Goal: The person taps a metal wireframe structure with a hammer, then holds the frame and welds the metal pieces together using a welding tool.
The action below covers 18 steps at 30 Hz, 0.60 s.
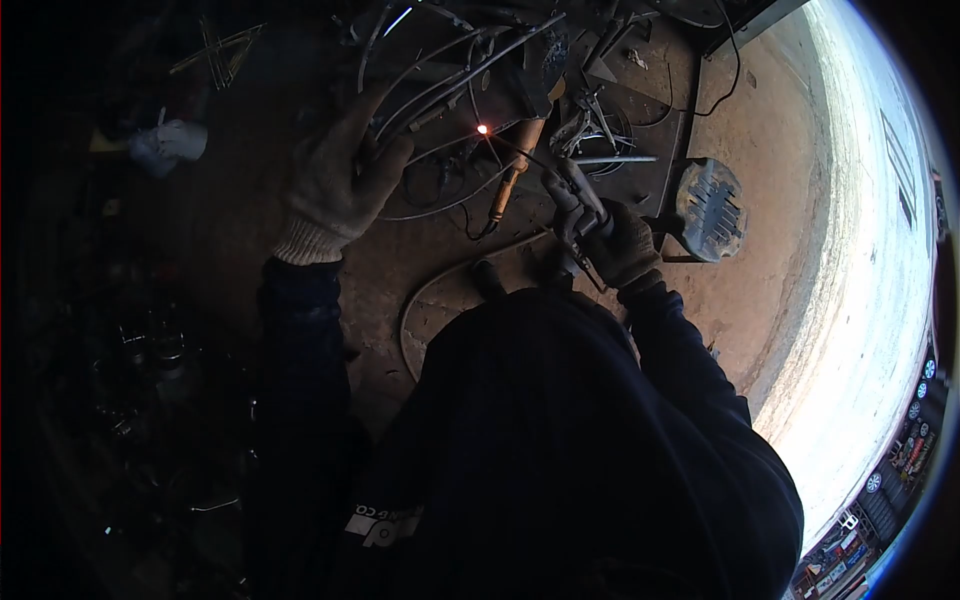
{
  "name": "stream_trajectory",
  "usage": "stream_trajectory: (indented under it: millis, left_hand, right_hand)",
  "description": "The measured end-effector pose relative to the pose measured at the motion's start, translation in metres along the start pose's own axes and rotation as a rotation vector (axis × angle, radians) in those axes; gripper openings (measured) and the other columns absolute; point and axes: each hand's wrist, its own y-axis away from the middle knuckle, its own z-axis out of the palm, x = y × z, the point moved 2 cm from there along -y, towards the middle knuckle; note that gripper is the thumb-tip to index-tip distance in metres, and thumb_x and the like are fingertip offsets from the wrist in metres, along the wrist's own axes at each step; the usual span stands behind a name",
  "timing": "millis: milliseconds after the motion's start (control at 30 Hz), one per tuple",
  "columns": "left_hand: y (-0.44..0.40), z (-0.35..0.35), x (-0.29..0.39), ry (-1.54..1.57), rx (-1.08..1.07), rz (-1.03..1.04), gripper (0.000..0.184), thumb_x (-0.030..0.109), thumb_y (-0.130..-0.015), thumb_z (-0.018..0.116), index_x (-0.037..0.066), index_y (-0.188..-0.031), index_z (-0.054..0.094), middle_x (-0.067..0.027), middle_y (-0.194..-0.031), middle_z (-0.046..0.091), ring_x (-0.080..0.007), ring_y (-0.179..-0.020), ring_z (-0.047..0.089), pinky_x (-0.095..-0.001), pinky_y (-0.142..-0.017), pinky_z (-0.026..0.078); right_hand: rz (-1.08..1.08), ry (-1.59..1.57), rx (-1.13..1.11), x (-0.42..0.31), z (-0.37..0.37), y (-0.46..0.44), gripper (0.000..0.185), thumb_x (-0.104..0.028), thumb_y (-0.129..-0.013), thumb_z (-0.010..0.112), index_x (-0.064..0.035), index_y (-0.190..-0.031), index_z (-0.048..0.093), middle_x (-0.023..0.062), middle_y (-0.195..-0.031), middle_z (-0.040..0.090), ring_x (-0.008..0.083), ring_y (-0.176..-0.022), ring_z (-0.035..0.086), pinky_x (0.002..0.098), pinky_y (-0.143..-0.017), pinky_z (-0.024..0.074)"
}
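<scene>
My left hand (350, 180), in a pale knit glove, is held up beside several curved metal rods (425, 75), thumb and fingers apart. Whether it touches a rod is hard to tell. My right hand (620, 245), also gloved, is closed around a dark electrode holder (577, 200). A thin dark electrode (525, 153) runs from the holder toward a glowing red-orange spot (483, 129) on the rods. Between my hands lies an orange-brown tool (512, 178) with a cable at its lower end.
A dark slotted seat (712, 210) stands right of my right hand. Locking pliers (590, 125) lie on the dark worktable (650, 100). A hose (408, 310) curves over the brown floor. A whitish container (182, 140) and thin rods (222, 55) are at upper left.
</scene>
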Motion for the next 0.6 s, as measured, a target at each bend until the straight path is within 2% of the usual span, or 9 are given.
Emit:
stream_trajectory:
  millis: [33,100,300,333,400,500,567,600]
  left_hand:
    - [0.0,0.0,0.0,0.003,-0.007,-0.007,0.053,0.025,-0.089,0.071,0.006,-0.137,0.057,0.0016,-0.055,0.049,-0.0084,-0.048,0.051,-0.0283,-0.048,0.045]
    - [0.0,0.001,-0.001,-0.019,-0.004,-0.005,0.053,0.027,-0.09,0.071,0.007,-0.137,0.057,0.0016,-0.056,0.049,-0.0083,-0.048,0.051,-0.0283,-0.048,0.045]
    - [0.001,0.001,-0.003,-0.038,0.014,0.02,0.053,0.031,-0.091,0.07,0.007,-0.136,0.058,0.0016,-0.056,0.049,-0.0085,-0.049,0.052,-0.0284,-0.048,0.045]
    - [0.001,0.001,-0.002,-0.05,0.012,0.027,0.053,0.031,-0.091,0.07,0.007,-0.136,0.058,0.0016,-0.056,0.049,-0.0086,-0.049,0.052,-0.0285,-0.048,0.045]
    - [0.001,0.002,-0.002,-0.037,0.01,0.016,0.053,0.031,-0.091,0.07,0.007,-0.136,0.058,0.0016,-0.056,0.049,-0.009,-0.049,0.052,-0.0288,-0.048,0.045]
    - [0.002,0.003,-0.002,-0.06,0.001,0.013,0.052,0.028,-0.09,0.071,0.007,-0.136,0.058,0.0013,-0.056,0.05,-0.0094,-0.049,0.053,-0.0292,-0.049,0.046]
    - [0.0,0.002,0.002,-0.008,0.012,-0.029,0.052,0.026,-0.089,0.072,0.006,-0.136,0.058,0.0008,-0.058,0.051,-0.0098,-0.05,0.054,-0.0292,-0.05,0.046]
    - [0.0,0.0,0.003,-0.033,-0.033,-0.051,0.051,0.021,-0.089,0.071,0.005,-0.135,0.057,-0.0073,-0.081,0.055,-0.0176,-0.071,0.058,-0.0327,-0.064,0.049]
  right_hand:
    - [0.0,0.0,0.0,0.002,0.0,0.0,0.055,-0.032,-0.081,0.073,-0.0014,-0.124,0.06,0.0216,-0.105,0.069,0.0359,-0.098,0.069,0.0438,-0.083,0.0543]
    - [0.04,0.001,-0.043,0.007,0.002,-0.002,0.069,-0.049,-0.079,0.073,-0.0023,-0.127,0.059,0.0226,-0.111,0.068,0.0386,-0.104,0.067,0.0452,-0.087,0.0529]
    - [0.034,0.045,-0.045,0.004,0.001,-0.003,0.07,-0.051,-0.079,0.072,-0.0027,-0.127,0.059,0.022,-0.112,0.069,0.038,-0.104,0.067,0.0453,-0.088,0.0528]
    - [0.034,0.045,-0.045,0.004,0.001,-0.003,0.07,-0.051,-0.079,0.072,-0.0027,-0.127,0.059,0.022,-0.112,0.069,0.038,-0.104,0.067,0.0453,-0.088,0.0528]
    - [-0.009,0.05,-0.006,0.001,0.0,-0.002,0.056,-0.034,-0.08,0.074,-0.0018,-0.123,0.061,0.0213,-0.105,0.069,0.0365,-0.098,0.068,0.0444,-0.084,0.0542]
    - [0.004,0.016,-0.005,-0.004,-0.001,-0.002,0.054,-0.034,-0.081,0.073,-0.0021,-0.123,0.061,0.0212,-0.105,0.069,0.0364,-0.098,0.068,0.0439,-0.084,0.0542]
    - [0.04,-0.003,-0.077,0.011,0.007,-0.006,0.067,-0.049,-0.08,0.073,-0.0037,-0.127,0.059,0.0209,-0.11,0.069,0.0373,-0.102,0.068,0.0452,-0.086,0.0537]
    - [-0.004,0.008,-0.033,0.007,0.004,-0.005,0.066,-0.049,-0.08,0.074,-0.0038,-0.126,0.06,0.0206,-0.109,0.069,0.036,-0.102,0.069,0.0445,-0.086,0.0541]
